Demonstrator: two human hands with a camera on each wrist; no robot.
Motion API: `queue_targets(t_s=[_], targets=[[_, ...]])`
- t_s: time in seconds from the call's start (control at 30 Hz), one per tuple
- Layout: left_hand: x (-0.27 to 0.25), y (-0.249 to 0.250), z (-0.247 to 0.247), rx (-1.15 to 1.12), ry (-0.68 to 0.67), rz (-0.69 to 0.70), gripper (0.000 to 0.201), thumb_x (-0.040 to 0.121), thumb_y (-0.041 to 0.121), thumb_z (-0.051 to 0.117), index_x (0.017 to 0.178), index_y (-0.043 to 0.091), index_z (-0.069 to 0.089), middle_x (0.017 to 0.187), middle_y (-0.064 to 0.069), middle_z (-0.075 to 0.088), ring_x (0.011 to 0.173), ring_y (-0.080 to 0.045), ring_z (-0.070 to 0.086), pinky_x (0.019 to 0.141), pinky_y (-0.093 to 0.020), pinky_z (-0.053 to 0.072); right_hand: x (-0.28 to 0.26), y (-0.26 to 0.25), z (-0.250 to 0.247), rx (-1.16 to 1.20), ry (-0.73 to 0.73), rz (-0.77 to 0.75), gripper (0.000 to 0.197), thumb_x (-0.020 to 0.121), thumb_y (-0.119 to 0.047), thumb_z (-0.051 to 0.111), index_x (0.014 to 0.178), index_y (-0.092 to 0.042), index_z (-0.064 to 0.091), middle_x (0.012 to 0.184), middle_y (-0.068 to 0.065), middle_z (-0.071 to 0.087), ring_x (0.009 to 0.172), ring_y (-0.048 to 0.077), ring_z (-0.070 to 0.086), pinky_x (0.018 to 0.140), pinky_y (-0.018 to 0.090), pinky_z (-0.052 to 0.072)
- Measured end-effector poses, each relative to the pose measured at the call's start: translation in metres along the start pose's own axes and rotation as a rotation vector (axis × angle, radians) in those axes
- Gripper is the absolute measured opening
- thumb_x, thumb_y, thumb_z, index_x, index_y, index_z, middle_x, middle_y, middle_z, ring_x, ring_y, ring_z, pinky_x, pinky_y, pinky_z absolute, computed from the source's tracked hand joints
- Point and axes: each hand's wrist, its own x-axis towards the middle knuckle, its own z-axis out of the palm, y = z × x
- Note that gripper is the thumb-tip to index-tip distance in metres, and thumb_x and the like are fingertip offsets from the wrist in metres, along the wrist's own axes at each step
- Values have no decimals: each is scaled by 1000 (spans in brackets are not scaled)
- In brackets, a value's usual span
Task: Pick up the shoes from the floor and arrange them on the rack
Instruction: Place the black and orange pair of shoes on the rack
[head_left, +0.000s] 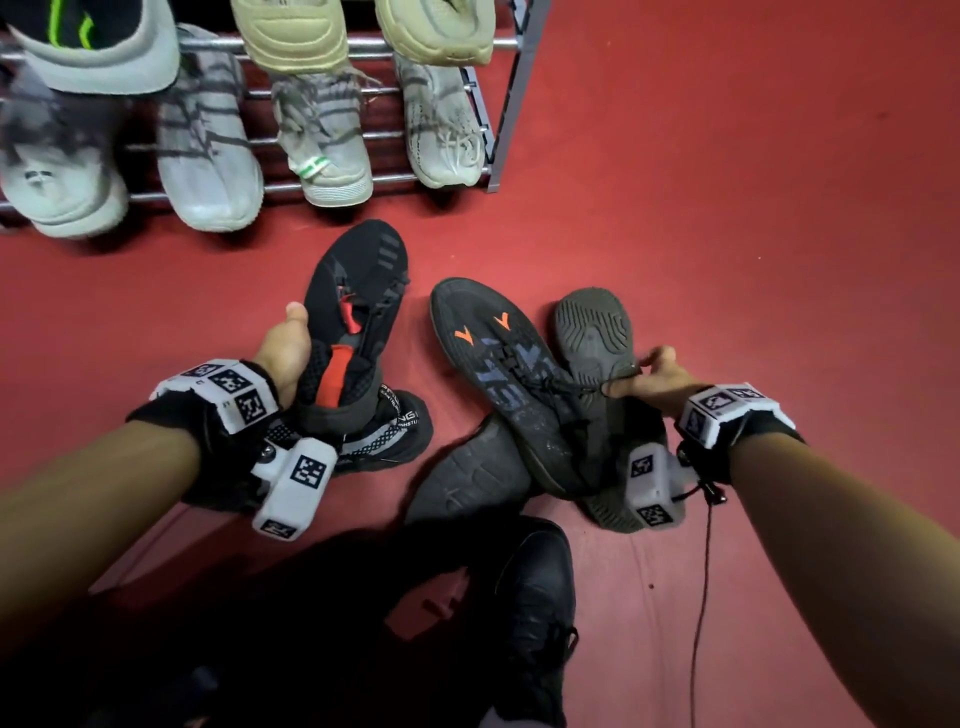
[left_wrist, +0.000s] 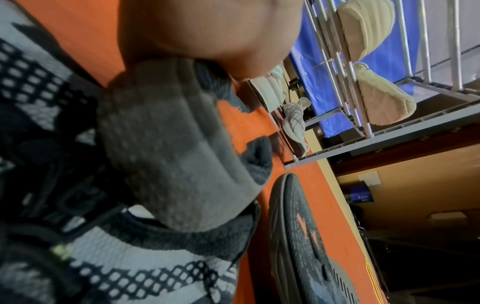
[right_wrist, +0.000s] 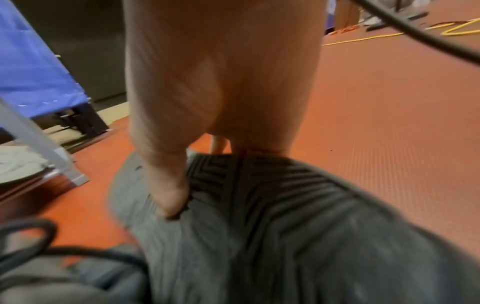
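Observation:
My left hand (head_left: 291, 343) grips a black shoe with a red tongue (head_left: 363, 280) by its collar, thumb on the outer side; its toe points at the rack (head_left: 501, 98). The left wrist view shows my palm (left_wrist: 207, 30) on that shoe's grey heel (left_wrist: 168, 144). My right hand (head_left: 641, 374) pinches the edge of an upturned grey-soled shoe (head_left: 592, 327), beside the laces of a dark shoe with orange marks (head_left: 498, 353). In the right wrist view my thumb (right_wrist: 168, 185) presses on the ridged sole (right_wrist: 285, 205).
A black-and-white knit shoe (head_left: 387, 434) lies under my left wrist, and another sole-up shoe (head_left: 467, 478) lies nearer me. A black shoe (head_left: 535, 613) is at the bottom. Pale sneakers (head_left: 208, 156) fill the rack's tiers. Red floor (head_left: 753, 208) stretches right; a cable (head_left: 698, 597) hangs there.

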Motion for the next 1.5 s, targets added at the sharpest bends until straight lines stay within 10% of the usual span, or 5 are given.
queue_targets(t_s=[0.27,0.57,0.8,1.13,1.5], targets=[[-12,8,7,52,19,-42,75,96,58,22,132,-2,50,138,-29,46,125,-44,46,107,-53,36,6,-48,-9,109,167,-325,60,82,-12,69,136,-18,43,98,2,60,86,17,62,76,27,46],[-14,6,7,-12,-62,-50,64,99,51,22,129,3,54,127,-16,59,116,-29,57,108,-44,39,9,17,-23,618,192,25,20,94,-1,45,98,-16,58,72,5,63,47,9,60,46,15,46],[-27,11,6,-52,-115,-62,61,100,50,21,127,7,55,125,-12,61,113,-24,58,108,-38,39,13,25,3,202,249,114,50,86,-22,66,130,-4,51,129,18,57,118,31,55,102,37,41],[-37,7,-4,5,-165,-43,64,99,53,21,129,6,54,124,-13,60,114,-25,58,107,-40,40,13,18,9,101,-4,149,50,90,-41,60,118,0,58,111,20,62,89,32,62,75,33,46],[-63,8,7,132,238,157,73,91,57,23,99,-3,63,102,-19,66,97,-32,61,95,-39,46,-16,-10,-1,282,214,-235,62,85,-29,69,142,-18,46,134,6,59,124,19,55,101,23,38]])
